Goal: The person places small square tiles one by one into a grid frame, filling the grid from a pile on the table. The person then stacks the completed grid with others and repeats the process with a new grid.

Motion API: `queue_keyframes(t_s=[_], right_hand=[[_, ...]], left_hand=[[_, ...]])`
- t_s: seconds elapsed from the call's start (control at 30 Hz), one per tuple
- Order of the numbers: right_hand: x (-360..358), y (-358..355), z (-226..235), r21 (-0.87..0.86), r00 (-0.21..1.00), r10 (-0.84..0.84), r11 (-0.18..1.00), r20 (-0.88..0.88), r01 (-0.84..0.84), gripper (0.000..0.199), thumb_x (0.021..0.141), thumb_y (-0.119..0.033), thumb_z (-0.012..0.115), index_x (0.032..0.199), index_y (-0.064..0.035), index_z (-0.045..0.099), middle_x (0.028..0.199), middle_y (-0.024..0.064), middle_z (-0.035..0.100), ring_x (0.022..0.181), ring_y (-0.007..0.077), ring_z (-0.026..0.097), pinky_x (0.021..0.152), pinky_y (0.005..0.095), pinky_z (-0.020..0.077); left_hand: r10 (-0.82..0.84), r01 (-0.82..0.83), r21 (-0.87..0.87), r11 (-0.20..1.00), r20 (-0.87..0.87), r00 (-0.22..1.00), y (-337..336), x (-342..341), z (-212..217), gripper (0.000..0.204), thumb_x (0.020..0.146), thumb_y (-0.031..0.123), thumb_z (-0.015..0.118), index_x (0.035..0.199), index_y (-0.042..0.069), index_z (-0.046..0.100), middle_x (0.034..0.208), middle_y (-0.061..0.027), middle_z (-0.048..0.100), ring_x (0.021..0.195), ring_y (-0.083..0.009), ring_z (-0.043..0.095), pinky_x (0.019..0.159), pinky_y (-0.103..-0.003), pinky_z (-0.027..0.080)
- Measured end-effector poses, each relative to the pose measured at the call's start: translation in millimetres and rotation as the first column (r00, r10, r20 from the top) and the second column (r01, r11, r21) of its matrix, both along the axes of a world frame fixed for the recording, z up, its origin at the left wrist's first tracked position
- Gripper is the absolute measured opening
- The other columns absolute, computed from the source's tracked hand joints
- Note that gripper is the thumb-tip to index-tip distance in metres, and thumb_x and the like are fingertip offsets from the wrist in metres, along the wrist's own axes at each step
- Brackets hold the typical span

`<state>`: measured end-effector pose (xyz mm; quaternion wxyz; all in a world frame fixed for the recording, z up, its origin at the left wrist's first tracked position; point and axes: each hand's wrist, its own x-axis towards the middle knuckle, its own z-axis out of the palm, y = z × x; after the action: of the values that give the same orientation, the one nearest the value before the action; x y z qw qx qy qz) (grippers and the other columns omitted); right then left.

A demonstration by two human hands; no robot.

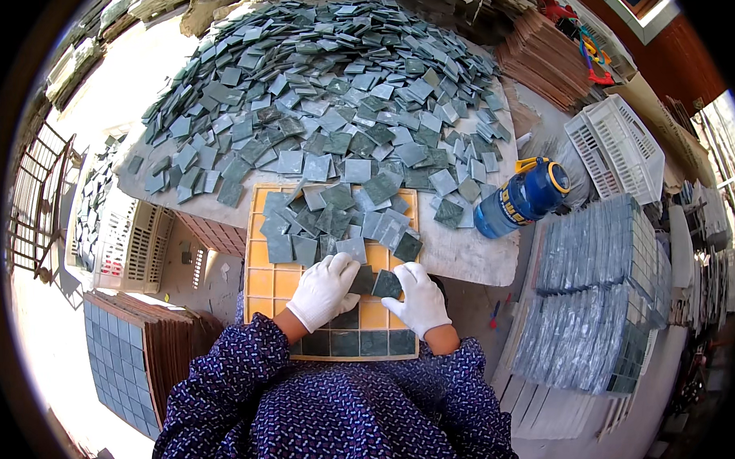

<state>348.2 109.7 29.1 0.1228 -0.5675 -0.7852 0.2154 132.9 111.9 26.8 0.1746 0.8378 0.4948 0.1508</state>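
My left hand (325, 292), in a white glove, is closed with its fingertips at a square grey-green stone tile (361, 280). A dark green stone tile (387, 285) is pinched by my gloved right hand (419, 299), just right of the other tile. Both hands are over a yellow gridded tray (270, 283) with raised dividers. Along its near edge lies a row of dark tiles (374, 342), each in a square. One more placed tile (346, 318) shows between my hands, partly hidden by the left. Loose tiles (333, 220) are heaped on the tray's far half.
A large pile of stone tiles (297, 78) covers the table (482, 262). A blue bottle (516, 200) stands at its right edge. Wrapped tile stacks (583, 246) and white crates (620, 148) are at right. At left are a plastic crate (137, 246) and stacked tile sheets (117, 351).
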Motion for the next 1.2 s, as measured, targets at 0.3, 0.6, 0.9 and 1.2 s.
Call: queue_keyframes(t_s=[0.3, 0.6, 0.9, 1.2], right_hand=[[39.8, -26.1, 14.5, -0.024, 0.976, 0.206, 0.979, 0.065, -0.205, 0.051, 0.072, -0.021, 0.075, 0.116, -0.0043, 0.055, 0.117, 0.0135, 0.053, 0.101, 0.0326, 0.058, 0.084, 0.0407, 0.0502], [27.2, -35.3, 3.7, -0.028, 0.974, 0.212, 0.977, 0.081, -0.21, 0.043, 0.074, -0.019, 0.072, 0.111, -0.0059, 0.056, 0.109, 0.0093, 0.052, 0.098, 0.0283, 0.056, 0.082, 0.0399, 0.0481], [15.5, -40.6, 11.7, 0.009, 0.955, 0.098, 0.994, 0.282, -0.105, 0.048, 0.069, -0.025, 0.077, 0.11, -0.0097, 0.057, 0.108, 0.007, 0.054, 0.094, 0.0259, 0.057, 0.079, 0.038, 0.048], [8.4, 34.9, -4.5, 0.163, 0.978, -0.177, 0.974, 0.112, 0.158, 0.056, 0.073, -0.026, 0.075, 0.121, -0.0101, 0.051, 0.121, 0.0106, 0.053, 0.104, 0.0306, 0.057, 0.086, 0.0409, 0.0481]], left_hand=[[-0.136, 0.137, -0.111, 0.984, 0.014, 0.991, -40.1, 16.8, -9.6, 0.051, 0.071, 0.028, 0.073, 0.113, 0.006, 0.056, 0.103, -0.0102, 0.053, 0.096, -0.0289, 0.054, 0.082, -0.039, 0.047], [-0.121, 0.125, -0.059, 0.99, 0.057, 0.991, -40.3, 20.0, -12.0, 0.049, 0.07, 0.025, 0.074, 0.112, 0.006, 0.057, 0.102, -0.008, 0.053, 0.094, -0.0268, 0.054, 0.08, -0.038, 0.047], [-0.113, 0.114, -0.053, 0.992, 0.025, 0.993, -43.8, 22.5, -12.9, 0.049, 0.071, 0.027, 0.073, 0.113, 0.007, 0.057, 0.103, -0.0066, 0.053, 0.096, -0.027, 0.055, 0.08, -0.038, 0.048], [0.225, -0.221, 0.173, 0.96, 0.001, 0.974, 15.2, 11.3, 2.0, 0.057, 0.068, 0.021, 0.075, 0.119, 0.007, 0.054, 0.11, -0.0078, 0.051, 0.095, -0.0269, 0.053, 0.081, -0.038, 0.047]])
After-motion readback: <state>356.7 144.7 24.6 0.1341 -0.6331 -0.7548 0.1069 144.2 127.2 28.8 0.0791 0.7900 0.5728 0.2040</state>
